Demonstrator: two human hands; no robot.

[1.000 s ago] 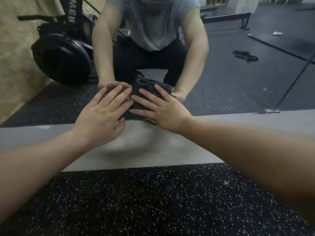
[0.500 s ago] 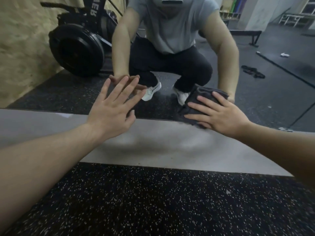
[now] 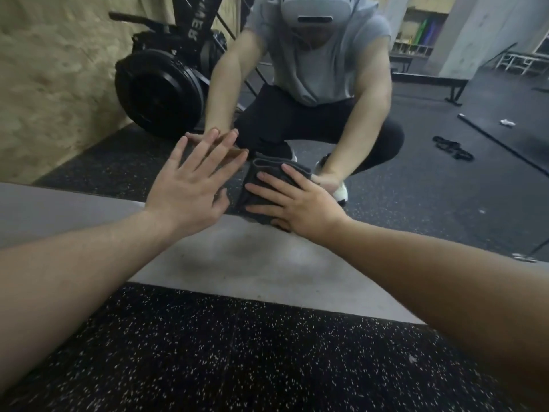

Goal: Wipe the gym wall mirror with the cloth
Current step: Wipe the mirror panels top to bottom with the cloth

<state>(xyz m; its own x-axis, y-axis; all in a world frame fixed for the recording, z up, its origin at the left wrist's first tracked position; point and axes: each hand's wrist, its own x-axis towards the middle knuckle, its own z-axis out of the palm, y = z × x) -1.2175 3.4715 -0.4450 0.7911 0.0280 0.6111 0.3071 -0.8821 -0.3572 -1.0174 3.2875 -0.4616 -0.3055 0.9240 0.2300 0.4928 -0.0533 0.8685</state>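
The wall mirror [image 3: 416,179] fills the upper half of the view above a grey base strip. It reflects a crouching person. A folded dark grey cloth [image 3: 261,176] lies flat against the glass near its bottom edge. My right hand [image 3: 294,200] presses the cloth to the mirror with straight, spread fingers. My left hand [image 3: 193,182] lies flat on the glass just left of the cloth, fingers spread and holding nothing.
The grey base strip [image 3: 252,263] runs below the mirror, and black speckled rubber flooring [image 3: 237,352] lies under my arms. Reflected in the glass are a black weight machine [image 3: 160,90], a bench and a dark strap on the floor.
My right hand has slid the cloth leftward along the glass, back beside my left hand. The left hand has stayed flat on the mirror.
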